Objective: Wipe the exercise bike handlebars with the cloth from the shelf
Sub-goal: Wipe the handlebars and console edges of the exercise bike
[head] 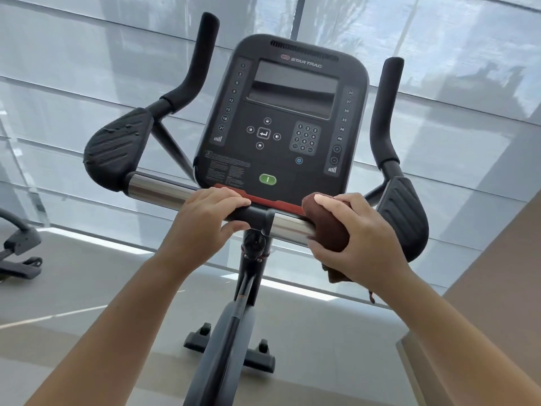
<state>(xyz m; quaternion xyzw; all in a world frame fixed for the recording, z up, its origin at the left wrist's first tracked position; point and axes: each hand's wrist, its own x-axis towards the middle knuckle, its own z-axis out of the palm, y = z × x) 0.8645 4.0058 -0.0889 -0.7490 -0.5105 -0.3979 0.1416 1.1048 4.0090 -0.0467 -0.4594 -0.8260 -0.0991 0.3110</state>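
the right hand (360, 238) clamps the cloth (328, 227) around the bar (164, 187) just right of the stem, so the wrap rubs all sides. the left hand (205, 218) grips the bare bar beside it, likely steadying the bike.

We note the handlebars (158, 187) as polished, mirror-bright metal at the crossbar, with matt black foam-like grips above. Elbow pads (114, 145): ribbed matt black rubber or plastic. Cloth (330, 227): dark brown, soft napped fabric. Console (281, 118): smooth matt black plastic, glossy screen.
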